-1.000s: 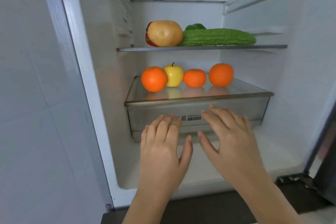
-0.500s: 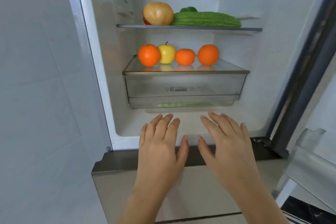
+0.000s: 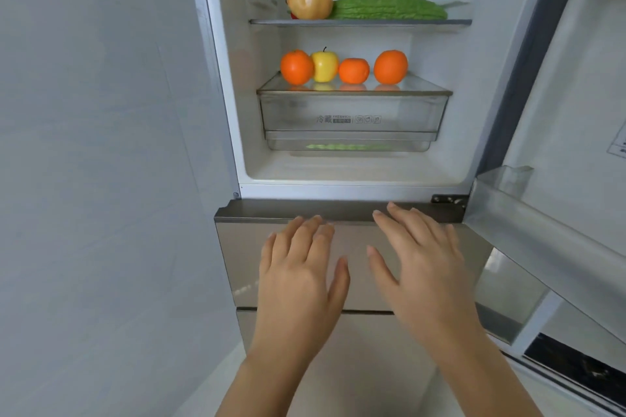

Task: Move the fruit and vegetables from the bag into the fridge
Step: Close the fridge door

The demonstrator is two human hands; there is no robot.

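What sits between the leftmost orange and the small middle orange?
A yellow apple, touching the leftmost orange and beside the small middle orange, in the head view.

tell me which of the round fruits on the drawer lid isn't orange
The yellow apple, second from the left in the row. It has a dark stem on top, while the three others are orange fruits.

A pale grey-white wall [image 3: 95, 145] fills the left side, smooth and evenly lit by soft, cool light, with faint tile seams. At the bottom, a strip of light-coloured floor [image 3: 216, 389] shows beside the wall. No window or lamp is in view.
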